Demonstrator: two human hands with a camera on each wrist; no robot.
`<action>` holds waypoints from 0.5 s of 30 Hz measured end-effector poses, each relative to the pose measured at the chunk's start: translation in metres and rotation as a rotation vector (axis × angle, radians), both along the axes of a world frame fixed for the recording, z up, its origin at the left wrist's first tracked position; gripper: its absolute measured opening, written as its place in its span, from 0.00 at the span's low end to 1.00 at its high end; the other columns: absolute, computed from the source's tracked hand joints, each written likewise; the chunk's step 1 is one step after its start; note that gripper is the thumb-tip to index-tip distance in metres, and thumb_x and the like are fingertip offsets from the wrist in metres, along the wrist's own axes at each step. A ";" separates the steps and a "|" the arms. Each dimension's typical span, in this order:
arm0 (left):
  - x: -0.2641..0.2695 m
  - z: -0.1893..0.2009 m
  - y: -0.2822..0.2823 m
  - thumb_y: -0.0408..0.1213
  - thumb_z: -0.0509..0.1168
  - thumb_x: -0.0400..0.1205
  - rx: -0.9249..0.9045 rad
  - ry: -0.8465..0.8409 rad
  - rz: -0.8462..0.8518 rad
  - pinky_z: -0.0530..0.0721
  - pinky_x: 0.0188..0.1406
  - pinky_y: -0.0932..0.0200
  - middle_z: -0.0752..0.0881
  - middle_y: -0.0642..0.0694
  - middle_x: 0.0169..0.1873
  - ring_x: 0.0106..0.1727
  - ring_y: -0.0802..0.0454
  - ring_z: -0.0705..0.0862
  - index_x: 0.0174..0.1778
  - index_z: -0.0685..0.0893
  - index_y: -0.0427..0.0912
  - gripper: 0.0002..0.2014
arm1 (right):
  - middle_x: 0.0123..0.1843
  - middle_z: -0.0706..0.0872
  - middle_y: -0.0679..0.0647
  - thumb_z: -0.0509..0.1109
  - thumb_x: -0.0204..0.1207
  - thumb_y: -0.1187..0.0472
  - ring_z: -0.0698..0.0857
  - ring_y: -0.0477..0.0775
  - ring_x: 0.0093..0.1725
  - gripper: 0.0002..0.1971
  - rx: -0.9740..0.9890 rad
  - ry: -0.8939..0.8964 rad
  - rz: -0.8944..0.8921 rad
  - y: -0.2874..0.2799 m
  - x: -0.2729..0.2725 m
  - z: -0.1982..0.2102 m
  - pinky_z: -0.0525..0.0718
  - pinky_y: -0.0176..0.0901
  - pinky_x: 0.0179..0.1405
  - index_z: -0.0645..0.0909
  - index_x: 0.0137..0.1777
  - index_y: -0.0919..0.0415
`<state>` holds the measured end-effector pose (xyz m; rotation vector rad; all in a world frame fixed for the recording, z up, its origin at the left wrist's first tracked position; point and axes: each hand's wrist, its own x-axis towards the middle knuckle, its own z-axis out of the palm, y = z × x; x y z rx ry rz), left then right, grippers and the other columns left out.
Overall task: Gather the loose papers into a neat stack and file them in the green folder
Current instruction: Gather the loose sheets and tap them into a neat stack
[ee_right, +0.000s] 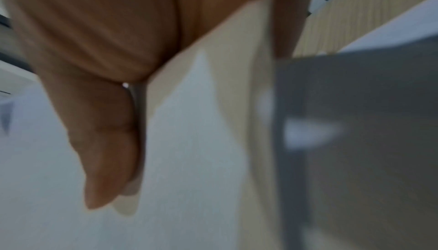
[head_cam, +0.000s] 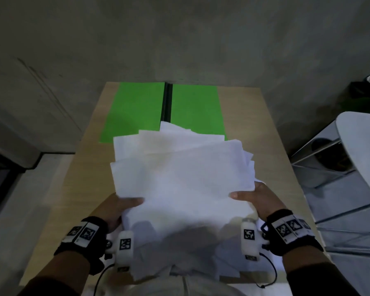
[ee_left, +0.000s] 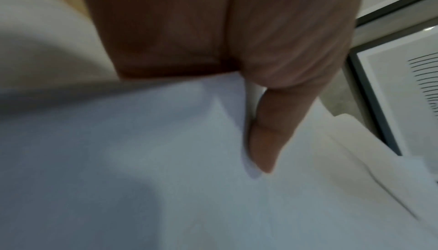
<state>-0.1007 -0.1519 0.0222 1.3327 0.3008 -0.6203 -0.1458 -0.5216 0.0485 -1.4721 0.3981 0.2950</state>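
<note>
A fanned, uneven bundle of white papers [head_cam: 179,174] is lifted above the wooden table [head_cam: 271,163], its far edges overlapping the open green folder [head_cam: 135,110]. My left hand [head_cam: 124,205] grips the bundle's left side, thumb on top. My right hand [head_cam: 252,196] grips the right side the same way. In the left wrist view the left hand [ee_left: 263,134] shows its thumb pressed on the papers [ee_left: 166,160]. The right wrist view has the right hand [ee_right: 106,141] with its thumb on the sheets [ee_right: 189,160]. The fingers under the papers are hidden.
The green folder lies open at the table's far end, with a dark spine [head_cam: 166,103] down its middle. More white sheets [head_cam: 229,265] lie near the table's front edge. A white chair [head_cam: 359,146] stands to the right, a grey wall behind.
</note>
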 end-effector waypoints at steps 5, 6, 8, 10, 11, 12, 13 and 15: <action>0.001 0.009 -0.001 0.41 0.78 0.60 0.111 -0.081 -0.054 0.85 0.53 0.44 0.90 0.39 0.54 0.52 0.40 0.90 0.61 0.83 0.40 0.31 | 0.50 0.91 0.66 0.90 0.32 0.51 0.90 0.67 0.47 0.42 0.061 -0.057 -0.026 -0.005 -0.005 0.012 0.89 0.54 0.45 0.88 0.52 0.65; 0.000 0.010 0.000 0.44 0.79 0.57 0.140 -0.094 -0.070 0.86 0.52 0.43 0.91 0.41 0.52 0.51 0.41 0.90 0.60 0.84 0.41 0.33 | 0.50 0.91 0.66 0.90 0.32 0.50 0.90 0.67 0.48 0.41 0.071 -0.056 -0.016 -0.004 -0.006 0.013 0.89 0.55 0.46 0.89 0.51 0.63; -0.001 0.008 0.001 0.50 0.81 0.51 0.206 -0.151 -0.050 0.84 0.58 0.41 0.91 0.43 0.52 0.54 0.42 0.89 0.59 0.85 0.42 0.38 | 0.50 0.92 0.64 0.90 0.33 0.48 0.90 0.65 0.49 0.38 0.064 -0.062 0.012 -0.002 -0.009 0.016 0.88 0.55 0.49 0.90 0.49 0.59; -0.001 0.007 0.002 0.50 0.81 0.52 0.239 -0.220 0.042 0.80 0.64 0.41 0.90 0.43 0.53 0.56 0.43 0.87 0.58 0.85 0.42 0.37 | 0.48 0.93 0.61 0.90 0.31 0.47 0.91 0.61 0.46 0.37 0.071 -0.082 0.003 0.000 -0.010 0.019 0.89 0.49 0.42 0.91 0.46 0.58; -0.001 0.008 0.001 0.46 0.81 0.56 0.242 -0.260 0.087 0.79 0.66 0.42 0.90 0.44 0.53 0.56 0.44 0.87 0.59 0.84 0.41 0.34 | 0.47 0.93 0.61 0.90 0.31 0.48 0.92 0.59 0.44 0.37 0.092 -0.105 -0.014 0.001 -0.010 0.021 0.88 0.45 0.39 0.91 0.45 0.58; 0.000 0.010 0.000 0.41 0.81 0.62 0.240 -0.303 0.124 0.78 0.67 0.44 0.90 0.48 0.52 0.55 0.49 0.87 0.60 0.84 0.42 0.29 | 0.46 0.93 0.60 0.90 0.31 0.49 0.92 0.58 0.43 0.36 0.107 -0.126 -0.031 0.002 -0.010 0.024 0.88 0.43 0.36 0.91 0.45 0.59; 0.000 0.014 -0.001 0.37 0.80 0.65 0.233 -0.341 0.152 0.79 0.65 0.47 0.91 0.54 0.47 0.52 0.56 0.88 0.57 0.84 0.43 0.24 | 0.46 0.93 0.59 0.90 0.32 0.51 0.92 0.57 0.43 0.35 0.116 -0.149 -0.040 0.003 -0.010 0.027 0.88 0.42 0.36 0.91 0.44 0.59; -0.002 0.027 -0.004 0.43 0.79 0.61 0.205 -0.394 0.183 0.83 0.55 0.59 0.91 0.63 0.37 0.46 0.62 0.88 0.49 0.85 0.47 0.21 | 0.46 0.94 0.56 0.89 0.40 0.57 0.92 0.54 0.44 0.26 0.105 -0.183 -0.064 0.004 -0.010 0.035 0.88 0.40 0.37 0.92 0.43 0.56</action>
